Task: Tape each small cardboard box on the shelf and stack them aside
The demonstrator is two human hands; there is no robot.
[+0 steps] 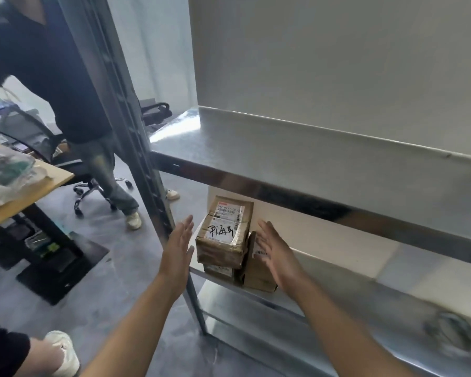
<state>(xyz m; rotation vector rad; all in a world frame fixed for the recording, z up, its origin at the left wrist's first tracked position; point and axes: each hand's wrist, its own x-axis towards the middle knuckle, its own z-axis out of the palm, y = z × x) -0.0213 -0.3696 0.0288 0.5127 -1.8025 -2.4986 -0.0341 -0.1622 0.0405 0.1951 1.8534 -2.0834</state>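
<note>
A small stack of taped cardboard boxes stands at the left end of the lower metal shelf (337,289). The top box (223,235) carries a white label and black handwriting. Under it lies a second box (220,272), and a third box (257,270) stands on edge to the right. My left hand (178,247) hovers flat, fingers straight, just left of the stack, not touching. On the other side my right hand (276,251) is held flat, in front of the upright box; contact cannot be told. A blurred roll, possibly tape (450,331), lies on the shelf at far right.
The upper steel shelf (310,170) juts out above the boxes. A slotted upright post (136,131) stands left of my left hand. Another person (52,63) stands behind it near an office chair (93,183). A wooden desk (25,191) with plastic bags is at left.
</note>
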